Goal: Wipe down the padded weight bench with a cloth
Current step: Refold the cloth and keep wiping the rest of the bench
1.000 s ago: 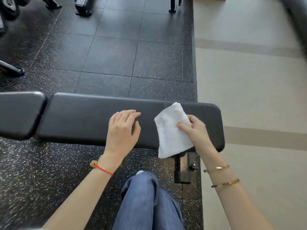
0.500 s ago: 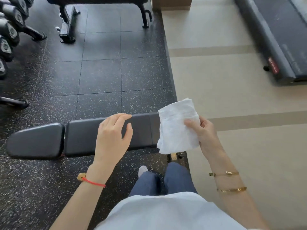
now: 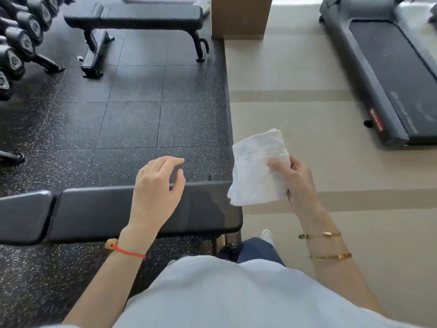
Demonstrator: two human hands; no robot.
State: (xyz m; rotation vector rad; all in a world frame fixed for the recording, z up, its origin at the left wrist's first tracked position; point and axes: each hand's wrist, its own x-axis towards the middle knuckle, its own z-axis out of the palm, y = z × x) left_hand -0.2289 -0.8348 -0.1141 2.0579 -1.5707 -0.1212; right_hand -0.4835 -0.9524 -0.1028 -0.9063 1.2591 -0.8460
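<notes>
One padded weight bench (image 3: 99, 209) is stretching across my head view, its black upholstery looking smooth and faintly glossy, split into two pads by a narrow gap near the left edge. I am watching the right hand (image 3: 299, 183) holding one white cloth (image 3: 255, 169) in the air, thumb pinching the crumpled, folded fabric against the fingers, just beyond the bench's right end and not touching the pad. The left hand (image 3: 155, 192) is hovering over the long pad with fingers loosely bent and holding nothing; whether the palm is touching the upholstery, I cannot tell. One red string bracelet (image 3: 128, 252) is circling the left wrist, and two gold bracelets (image 3: 326, 246) are sitting on the right forearm. Behind, a second bench (image 3: 142, 16) is standing on the speckled black rubber floor (image 3: 132, 124), one treadmill (image 3: 387, 67) is lying on the beige floor (image 3: 295, 74) at right, and a rack of dumbbells (image 3: 16, 43), too crowded for counting, is lining the left edge.
</notes>
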